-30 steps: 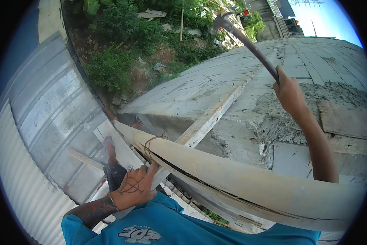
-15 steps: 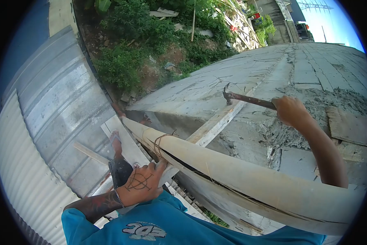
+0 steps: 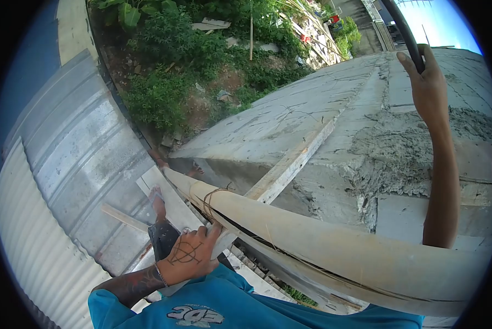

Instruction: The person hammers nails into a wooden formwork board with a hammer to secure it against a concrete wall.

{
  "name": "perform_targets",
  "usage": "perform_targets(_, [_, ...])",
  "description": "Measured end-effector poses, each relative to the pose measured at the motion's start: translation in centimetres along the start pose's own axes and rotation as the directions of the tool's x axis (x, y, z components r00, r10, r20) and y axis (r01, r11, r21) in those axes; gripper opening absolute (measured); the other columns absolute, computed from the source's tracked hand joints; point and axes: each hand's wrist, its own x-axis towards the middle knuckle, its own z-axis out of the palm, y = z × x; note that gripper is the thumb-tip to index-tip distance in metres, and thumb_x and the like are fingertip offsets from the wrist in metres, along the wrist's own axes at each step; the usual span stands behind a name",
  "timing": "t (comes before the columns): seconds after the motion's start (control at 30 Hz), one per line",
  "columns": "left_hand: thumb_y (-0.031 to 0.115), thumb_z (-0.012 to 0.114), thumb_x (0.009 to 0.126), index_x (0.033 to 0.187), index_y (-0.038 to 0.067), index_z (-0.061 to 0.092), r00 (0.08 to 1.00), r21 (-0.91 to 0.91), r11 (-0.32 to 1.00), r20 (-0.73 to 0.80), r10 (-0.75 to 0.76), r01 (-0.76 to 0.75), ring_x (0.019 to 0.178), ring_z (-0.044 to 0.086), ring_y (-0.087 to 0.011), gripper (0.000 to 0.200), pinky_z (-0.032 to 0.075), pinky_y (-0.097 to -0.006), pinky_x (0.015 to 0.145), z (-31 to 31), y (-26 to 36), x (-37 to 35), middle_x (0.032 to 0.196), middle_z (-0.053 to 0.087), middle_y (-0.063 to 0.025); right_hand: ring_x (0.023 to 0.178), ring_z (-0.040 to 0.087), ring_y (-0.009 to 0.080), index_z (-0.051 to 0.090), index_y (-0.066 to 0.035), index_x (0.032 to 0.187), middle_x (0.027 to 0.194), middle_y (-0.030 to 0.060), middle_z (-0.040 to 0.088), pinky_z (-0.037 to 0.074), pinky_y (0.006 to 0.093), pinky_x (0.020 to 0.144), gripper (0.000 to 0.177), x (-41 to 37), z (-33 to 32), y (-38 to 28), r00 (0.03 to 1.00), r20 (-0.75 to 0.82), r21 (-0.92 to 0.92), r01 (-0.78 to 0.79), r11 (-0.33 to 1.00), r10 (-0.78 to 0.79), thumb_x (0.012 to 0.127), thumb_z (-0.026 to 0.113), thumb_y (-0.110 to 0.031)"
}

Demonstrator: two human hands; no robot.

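My right hand [image 3: 429, 90] is raised high at the upper right, closed around the dark handle of a hammer [image 3: 405, 30] whose head is out of the frame. My left hand [image 3: 188, 255], marked with a tattoo, grips the lower end of a wooden plank [image 3: 290, 164] that lies across the edge of a concrete slab [image 3: 322, 109]. A thick pale bamboo pole [image 3: 333, 247] bound with wire runs diagonally in front of me, just above my left hand.
Wet mortar [image 3: 399, 148] is heaped on the slab near the plank's far end. Corrugated metal roofing [image 3: 65, 175] lies below at the left. A steep drop opens past the slab edge to bushes [image 3: 169, 66] and debris. My legs stand on boards below.
My right hand swung the hammer down onto the plank half a second ago, then lifted it again high above the slab. My left hand kept its hold on the plank.
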Motion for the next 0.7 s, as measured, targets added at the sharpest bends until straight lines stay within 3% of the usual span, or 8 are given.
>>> perform_targets(0.07, [0.023,0.073,0.066,0.136,-0.006,0.025,1.0,0.007,1.0,-0.012,0.009,-0.009,0.081,0.061,-0.0391,0.09,0.047,-0.0475,0.079,0.2,-0.1,0.1,0.09,0.055,-0.0264,0.047,0.042,0.0095,0.051,-0.004,0.104,0.054,0.0057,0.044,0.035,0.0324,0.045,0.039,0.6,0.4,0.9,0.998,-0.055,0.027,0.026,0.999,-0.024,0.091,0.058,-0.04])
perform_targets(0.17, [0.023,0.072,0.067,0.137,-0.004,0.025,1.0,0.0,1.0,-0.023,0.007,-0.007,0.082,0.061,-0.0398,0.089,0.047,-0.0488,0.079,0.3,-0.4,0.1,0.091,0.055,-0.0267,0.047,0.046,0.0345,0.049,-0.002,0.099,0.056,0.0159,0.051,0.039,0.0397,0.048,0.029,-1.4,6.0,2.5,0.991,-0.097,0.103,0.102,0.989,-0.092,0.094,0.055,-0.031])
perform_targets(0.2, [0.023,0.072,0.067,0.137,-0.004,0.024,1.0,-0.015,1.0,-0.014,0.002,-0.003,0.082,0.061,-0.0401,0.088,0.047,-0.05,0.079,0.3,-0.4,0.2,0.092,0.055,-0.0269,0.061,0.05,0.0473,0.046,-0.001,0.096,0.066,0.0234,0.057,0.042,0.0473,0.055,0.02,-3.6,7.1,3.0,0.992,0.117,0.049,0.046,0.998,-0.051,0.094,0.051,-0.02])
perform_targets(0.3, [0.023,0.071,0.068,0.138,-0.002,0.024,0.999,-0.068,0.997,0.028,-0.018,0.02,0.083,0.062,-0.0408,0.088,0.046,-0.0546,0.077,0.6,0.3,-0.3,0.092,0.055,-0.027,0.092,0.062,0.0358,0.059,-0.007,0.098,0.095,0.018,0.065,0.047,0.048,0.082,0.019,-7.7,9.7,4.0,0.547,0.778,-0.487,0.217,0.846,0.307,0.081,0.054,-0.004])
perform_targets(0.43, [0.024,0.071,0.068,0.133,-0.002,0.031,0.999,-0.027,0.999,-0.026,-0.022,0.021,0.08,0.062,-0.0395,0.08,0.049,-0.0495,0.069,0.2,-0.3,-0.3,0.091,0.055,-0.0261,0.088,0.062,0.0355,0.057,-0.006,0.097,0.092,0.0149,0.064,0.049,0.0456,0.075,0.016,1.7,5.4,2.6,0.749,0.655,-0.398,0.455,0.797,-0.101,0.081,0.058,-0.009])
perform_targets(0.53, [0.024,0.071,0.067,0.129,-0.002,0.035,0.998,0.002,1.0,-0.068,0.014,-0.014,0.079,0.062,-0.0387,0.076,0.051,-0.0444,0.068,0.7,-0.3,0.0,0.091,0.055,-0.0256,0.061,0.055,0.0329,0.049,-0.003,0.096,0.067,0.016,0.055,0.042,0.0431,0.06,0.023,5.6,3.8,0.7,0.94,0.139,-0.256,0.337,0.906,-0.311,0.09,0.057,-0.023])
perform_targets(0.67, [0.025,0.072,0.067,0.128,-0.002,0.036,0.999,0.01,1.0,-0.046,0.004,-0.004,0.082,0.062,-0.0385,0.076,0.051,-0.0445,0.069,0.4,-0.4,0.0,0.092,0.055,-0.0256,0.053,0.048,0.0302,0.049,0.001,0.101,0.063,0.0179,0.051,0.041,0.0414,0.056,0.024,2.5,8.2,0.4,0.983,-0.167,0.258,0.12,0.959,-0.078,0.092,0.055,-0.02])
perform_targets(0.7, [0.025,0.071,0.067,0.13,-0.003,0.035,1.0,-0.001,1.0,-0.03,-0.003,0.003,0.082,0.062,-0.0385,0.077,0.051,-0.0447,0.069,0.3,-0.5,0.1,0.092,0.055,-0.0255,0.055,0.054,0.0338,0.051,0.002,0.101,0.064,0.0193,0.055,0.043,0.0448,0.059,0.022,-0.6,8.1,1.3,0.997,0.003,0.117,0.079,0.99,-0.08,0.091,0.053,-0.017])
